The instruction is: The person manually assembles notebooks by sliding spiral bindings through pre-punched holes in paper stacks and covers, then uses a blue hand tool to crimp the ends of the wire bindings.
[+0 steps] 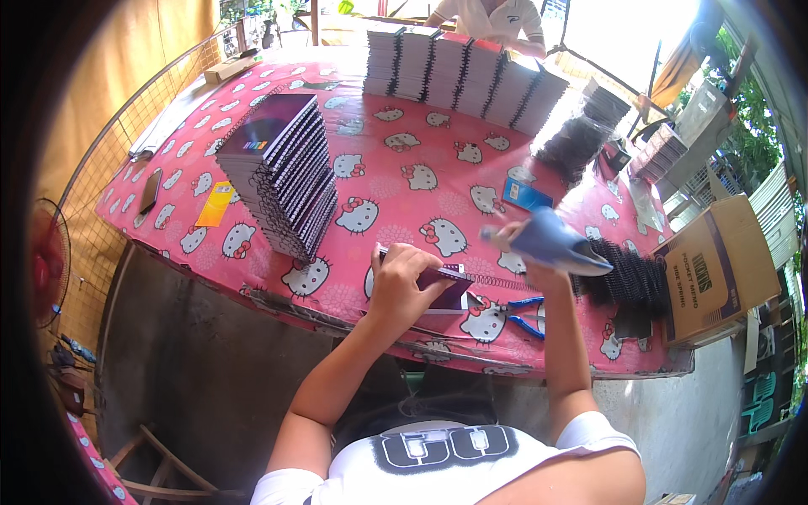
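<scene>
My left hand [404,282] is closed on a dark purple notebook [454,295] near the table's front edge, thumb and fingers pinching its upper part. From the notebook's right end a thin wire coil [497,280] runs toward my right forearm. My right hand [508,236] grips a blue, slipper-shaped thing [551,236], smeared by motion and held above the table. The slipper hides much of that hand. Blue-handled pliers [527,326] lie just left of my right forearm.
A tall stack of coil-bound notebooks [282,181] stands left. Dark loose coils [627,278] lie beside an open cardboard box [715,265] at right. Behind are rows of bound stacks [459,80] and a person [497,21]. Yellow [216,204] and blue cards [527,194] lie on the pink tablecloth.
</scene>
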`<action>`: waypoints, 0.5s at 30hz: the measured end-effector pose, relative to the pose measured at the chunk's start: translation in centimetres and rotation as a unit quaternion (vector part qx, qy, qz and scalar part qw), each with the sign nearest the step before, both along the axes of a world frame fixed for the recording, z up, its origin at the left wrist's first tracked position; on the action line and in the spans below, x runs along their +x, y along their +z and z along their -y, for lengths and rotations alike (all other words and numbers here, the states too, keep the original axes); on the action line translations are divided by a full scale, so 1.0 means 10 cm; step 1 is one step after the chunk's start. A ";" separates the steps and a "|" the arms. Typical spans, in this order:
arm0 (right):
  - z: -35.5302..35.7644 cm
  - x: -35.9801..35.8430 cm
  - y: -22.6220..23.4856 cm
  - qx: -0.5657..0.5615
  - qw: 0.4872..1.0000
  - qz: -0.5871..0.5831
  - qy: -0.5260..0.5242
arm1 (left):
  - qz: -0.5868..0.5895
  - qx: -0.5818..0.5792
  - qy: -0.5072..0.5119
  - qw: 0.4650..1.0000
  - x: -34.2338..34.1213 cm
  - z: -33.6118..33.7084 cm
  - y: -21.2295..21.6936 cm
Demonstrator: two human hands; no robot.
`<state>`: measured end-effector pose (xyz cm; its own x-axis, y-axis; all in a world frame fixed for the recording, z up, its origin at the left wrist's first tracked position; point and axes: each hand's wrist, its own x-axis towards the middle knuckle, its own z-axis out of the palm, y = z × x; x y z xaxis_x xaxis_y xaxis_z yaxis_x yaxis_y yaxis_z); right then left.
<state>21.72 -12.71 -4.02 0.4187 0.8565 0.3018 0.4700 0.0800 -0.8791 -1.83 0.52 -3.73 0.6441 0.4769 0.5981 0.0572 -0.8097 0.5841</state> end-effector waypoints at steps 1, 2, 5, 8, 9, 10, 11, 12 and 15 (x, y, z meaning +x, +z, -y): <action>-0.01 -0.01 -0.07 0.046 0.997 -0.057 0.026 | -0.006 -0.015 -0.007 1.000 0.01 -0.01 0.01; 0.00 0.02 -0.10 -0.004 0.998 0.057 0.024 | -0.012 -0.031 -0.015 0.999 0.04 -0.03 0.02; -0.04 -0.05 -0.01 0.001 0.996 0.090 0.025 | -0.024 -0.047 -0.019 0.998 -0.01 -0.02 0.05; -0.02 -0.04 0.05 -0.005 0.994 0.062 0.093 | 0.014 -0.027 -0.010 0.999 0.02 -0.05 0.05; -0.04 -0.08 0.12 -0.034 0.992 0.074 0.095 | 0.022 -0.015 -0.009 1.000 -0.01 -0.07 0.03; -0.09 -0.12 0.19 -0.063 0.997 0.033 0.042 | 0.036 -0.006 -0.005 0.999 -0.01 -0.13 0.03; -0.12 -0.16 0.25 -0.091 0.996 -0.009 -0.010 | 0.037 -0.021 0.013 0.999 -0.06 -0.15 0.03; -0.03 -0.24 0.28 0.022 0.966 -0.247 0.079 | 0.040 -0.040 0.028 0.998 -0.08 -0.12 0.03; -0.24 -0.09 0.11 -0.087 0.984 0.139 0.075 | 0.067 -0.102 0.026 0.992 -0.07 -0.15 0.03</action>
<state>20.87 -10.32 -2.87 0.2057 0.9511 0.2303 0.6887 0.0265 -0.7246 -2.52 2.07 -3.48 0.5358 0.6279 0.5645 0.0067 -0.6717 0.7408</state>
